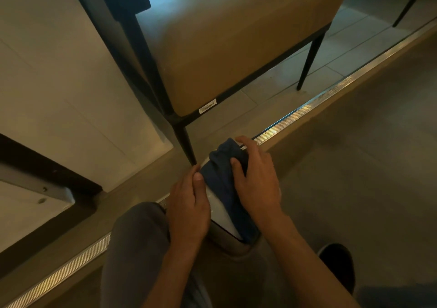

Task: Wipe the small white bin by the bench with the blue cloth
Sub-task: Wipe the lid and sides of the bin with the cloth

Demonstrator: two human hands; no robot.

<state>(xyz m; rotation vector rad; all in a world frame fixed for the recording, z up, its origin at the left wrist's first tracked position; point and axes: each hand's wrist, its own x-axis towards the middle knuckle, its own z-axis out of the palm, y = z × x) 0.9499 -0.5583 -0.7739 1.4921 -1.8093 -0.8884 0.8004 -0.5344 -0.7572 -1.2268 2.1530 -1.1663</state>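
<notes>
The small white bin [221, 215] stands on the floor just below the bench's near front leg, mostly covered by my hands. A dark blue cloth [222, 180] lies draped over the bin's top and runs down its right side. My right hand [256, 177] presses flat on the cloth, fingers spread over its far end. My left hand [189, 206] grips the bin's left side, thumb along the top edge beside the cloth. Only a strip of the white lid shows between the two hands.
A tan padded bench [236, 47] with thin black legs [186, 144] stands right behind the bin. A ribbed metal floor strip [307, 109] runs diagonally past it. My grey trouser knee [134, 241] and a black shoe [338, 265] are close below. A white wall panel [59, 94] is at left.
</notes>
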